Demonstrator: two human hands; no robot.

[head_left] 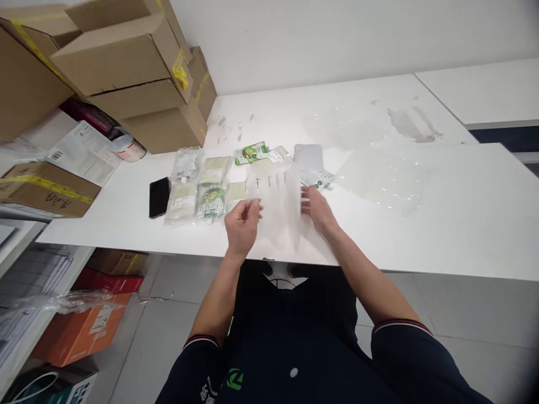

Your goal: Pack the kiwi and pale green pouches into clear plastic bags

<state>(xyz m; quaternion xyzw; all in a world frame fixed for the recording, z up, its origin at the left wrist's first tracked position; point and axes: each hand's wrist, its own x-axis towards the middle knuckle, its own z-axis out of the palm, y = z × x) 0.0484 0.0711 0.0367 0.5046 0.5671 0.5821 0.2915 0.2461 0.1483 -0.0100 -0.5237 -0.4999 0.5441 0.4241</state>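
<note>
I am holding a translucent, whitish plastic bag (275, 216) upright over the white, flat tabletop (446, 235), at the centre of the frame. Motion is blurring its lower part. My left grip (242, 227) is pinching the bag's left edge between thumb and curled fingers. My right grip (319, 212) is resting beside the right edge with fingers partly extended; I cannot tell whether it is grasping the film.

To the left of centre, clear-wrapped flat pouches (182, 201) are lying in two rows, a green-and-white printed pouch (211, 196) among them. A black, rectangular phone (159, 198) is lying just beside their left side. Above the bag, a green printed packet (251, 152) and a grey, flat rectangular pouch (308, 157) are lying near each other.

At right of centre, clear, glossy plastic film (383, 177) is spreading over the tabletop. Brown cardboard boxes (122, 59) are standing stacked at upper left.
</note>
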